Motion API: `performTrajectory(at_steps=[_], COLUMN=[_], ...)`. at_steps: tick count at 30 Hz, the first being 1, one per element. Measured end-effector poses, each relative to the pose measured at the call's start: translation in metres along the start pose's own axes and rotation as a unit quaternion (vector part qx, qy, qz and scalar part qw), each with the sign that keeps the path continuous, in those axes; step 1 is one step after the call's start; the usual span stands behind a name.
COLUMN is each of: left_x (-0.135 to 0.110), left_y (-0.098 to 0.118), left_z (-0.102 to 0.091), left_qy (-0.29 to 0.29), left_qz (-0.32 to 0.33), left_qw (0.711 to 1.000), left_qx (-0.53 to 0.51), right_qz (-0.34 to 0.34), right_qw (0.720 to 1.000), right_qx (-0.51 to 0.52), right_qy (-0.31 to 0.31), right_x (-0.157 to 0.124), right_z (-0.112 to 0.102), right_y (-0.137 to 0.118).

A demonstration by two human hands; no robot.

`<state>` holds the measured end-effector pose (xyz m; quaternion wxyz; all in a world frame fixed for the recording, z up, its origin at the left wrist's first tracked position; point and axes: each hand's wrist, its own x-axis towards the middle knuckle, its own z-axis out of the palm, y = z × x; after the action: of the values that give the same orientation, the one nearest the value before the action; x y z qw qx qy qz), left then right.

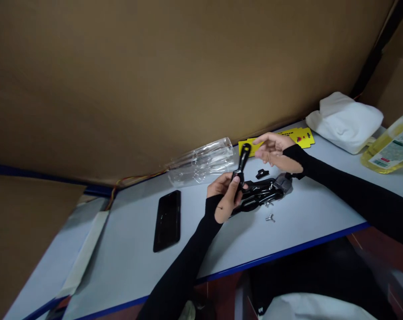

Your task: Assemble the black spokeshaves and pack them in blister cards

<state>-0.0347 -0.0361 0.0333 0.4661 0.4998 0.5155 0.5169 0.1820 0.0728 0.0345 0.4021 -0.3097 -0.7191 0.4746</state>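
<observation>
My left hand (pixel 226 195) is closed around the lower end of a black handle (pixel 244 158) that has a hole at its top and points up. To the right, my right hand (pixel 275 149) holds nothing, its fingers apart, just off the handle. Below it lies a small black clamp-like piece (pixel 262 174). Several more black handles (pixel 264 189) lie in a pile beside my left hand, with a grey part (pixel 283 185) at the right end. A silver wing screw (pixel 270 218) rests on the table in front of the pile.
Yellow printed cards (pixel 304 138) lie behind my right hand, near clear plastic sleeves (pixel 204 160). On the left is a black phone (pixel 167 221). A white cloth bundle (pixel 346 122) and a bottle of yellow liquid (pixel 390 146) stand at the right. Cardboard (pixel 155 80) walls the back.
</observation>
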Motion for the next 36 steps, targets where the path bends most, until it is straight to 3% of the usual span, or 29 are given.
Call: performTrajectory(at_steps=[3,7,12,17,21,26,32,36], left_x=[0.007,0.005,-0.003,-0.003,-0.004,-0.008,-0.013,-0.015], left_y=[0.0,-0.004,-0.014,-0.017,-0.019,-0.017,-0.007,-0.007], left_z=[-0.012,-0.023,-0.021,-0.02,-0.025,-0.027,-0.02,-0.022], left_qy=[0.004,-0.019,0.003,-0.017,-0.023,-0.012,-0.033,-0.057], left_qz=[-0.053,-0.081,-0.113,-0.146,-0.157,-0.138,-0.08,-0.065], left_qw=[0.995,0.99,0.98,0.97,0.974,0.985,0.993,0.992], left_qx=[-0.089,-0.112,-0.163,-0.191,-0.164,-0.105,-0.08,-0.095], right_qz=[0.025,-0.005,-0.012,0.021,0.047,0.01,0.02,-0.03], right_qw=[0.988,0.944,0.949,0.963,0.966,0.964,0.942,0.939], right_qx=[-0.15,-0.323,-0.294,-0.264,-0.249,-0.253,-0.329,-0.307], right_qy=[-0.008,-0.07,-0.111,-0.042,-0.054,-0.075,-0.058,-0.15], right_x=[0.001,0.0,-0.002,-0.009,-0.011,-0.006,-0.003,-0.018], right_z=[-0.009,-0.011,-0.007,-0.014,-0.021,-0.017,-0.013,-0.038], right_y=[0.029,0.049,0.041,0.031,0.032,0.042,0.039,0.021])
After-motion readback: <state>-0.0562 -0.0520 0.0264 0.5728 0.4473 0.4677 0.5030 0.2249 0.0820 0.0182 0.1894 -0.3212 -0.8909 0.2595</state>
